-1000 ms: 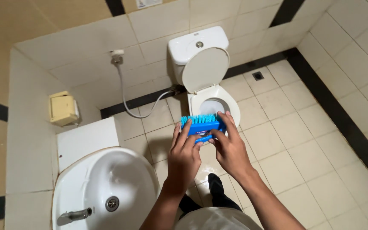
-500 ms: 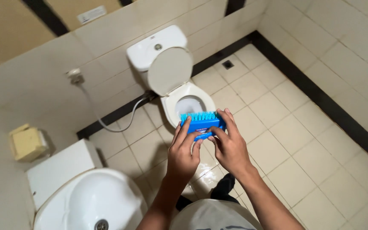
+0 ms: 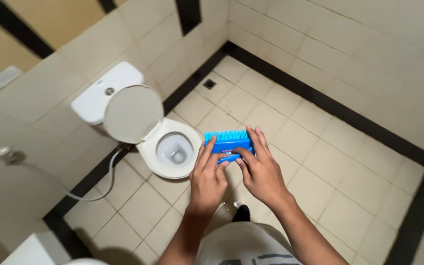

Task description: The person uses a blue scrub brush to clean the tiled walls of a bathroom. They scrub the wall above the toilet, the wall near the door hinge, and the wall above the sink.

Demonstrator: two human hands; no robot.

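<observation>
Your left hand (image 3: pixel 207 179) and right hand (image 3: pixel 260 172) both clamp the blue scrub brush (image 3: pixel 227 143) above the open toilet bowl (image 3: pixel 172 152); keep your grip firm and level.

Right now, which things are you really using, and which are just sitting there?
In use:
- blue scrub brush, held by the left hand and right hand

Just there:
- toilet with its lid up
- spray hose on the wall
- floor drain
</observation>
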